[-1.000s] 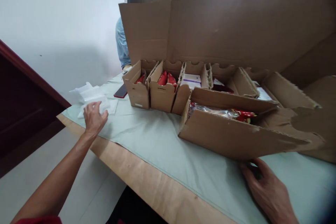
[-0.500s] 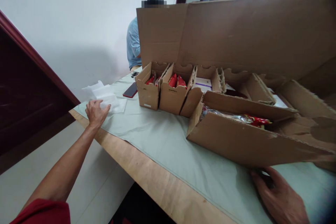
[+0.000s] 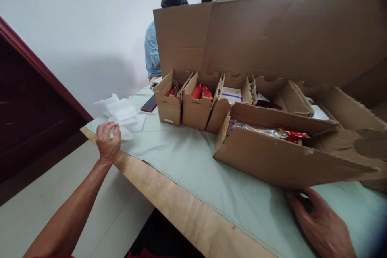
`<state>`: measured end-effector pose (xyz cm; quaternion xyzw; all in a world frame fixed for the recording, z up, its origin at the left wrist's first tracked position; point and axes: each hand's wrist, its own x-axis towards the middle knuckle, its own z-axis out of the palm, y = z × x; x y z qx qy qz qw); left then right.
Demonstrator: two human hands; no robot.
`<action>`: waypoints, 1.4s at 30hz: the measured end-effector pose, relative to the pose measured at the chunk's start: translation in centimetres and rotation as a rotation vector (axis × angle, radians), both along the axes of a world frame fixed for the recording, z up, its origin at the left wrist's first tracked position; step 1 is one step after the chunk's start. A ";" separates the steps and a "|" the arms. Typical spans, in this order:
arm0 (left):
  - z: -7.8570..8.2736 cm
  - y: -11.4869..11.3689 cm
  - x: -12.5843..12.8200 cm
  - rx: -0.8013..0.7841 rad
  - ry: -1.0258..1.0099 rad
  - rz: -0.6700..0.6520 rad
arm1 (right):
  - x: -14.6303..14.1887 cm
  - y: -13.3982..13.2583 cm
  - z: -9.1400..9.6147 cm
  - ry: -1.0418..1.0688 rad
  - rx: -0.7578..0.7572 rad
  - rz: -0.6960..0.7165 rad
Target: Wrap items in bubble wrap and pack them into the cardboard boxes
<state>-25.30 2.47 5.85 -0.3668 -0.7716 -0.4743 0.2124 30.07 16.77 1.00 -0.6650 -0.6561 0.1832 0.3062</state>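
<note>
At the table's left end my left hand [image 3: 108, 141] has its thumb and fingers closed in a pinch on the near edge of thin, translucent white sheets or bags [image 3: 121, 113]. They lie loosely piled and look crumpled; which they are I cannot tell. My right hand [image 3: 323, 221] rests on the cloth at the lower right, thumb and index finger apart, their tips at the bottom edge of a long cardboard bin [image 3: 272, 161]. A dark gap shows between them, and the other fingers are hidden. Inside that bin lie clear and red shiny packets [image 3: 292, 135].
Behind stands a row of cardboard bins [image 3: 196, 113] with red packets and white boxes [image 3: 231, 94]. A tall cardboard panel [image 3: 272, 36] rises at the back. A phone [image 3: 149, 104] lies near the sheets. Beyond the panel sits a person in a blue shirt [image 3: 152, 48]. The wooden table edge [image 3: 169, 193] runs along the front.
My left hand has drawn back toward the near edge and its fingers have closed, pulling a corner of the white sheets nearer. My right hand stays by the long bin.
</note>
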 end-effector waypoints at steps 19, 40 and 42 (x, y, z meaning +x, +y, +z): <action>8.2 1.8 15.3 0.649 -1.046 -0.750 | 3.9 -3.7 4.0 0.008 -0.130 0.063; 3.3 0.4 18.3 0.277 -1.275 -0.660 | -5.7 -10.2 6.5 -0.036 0.452 0.603; 1.6 0.5 18.2 0.213 -1.179 -0.652 | -4.2 -10.8 8.0 -0.169 0.683 0.478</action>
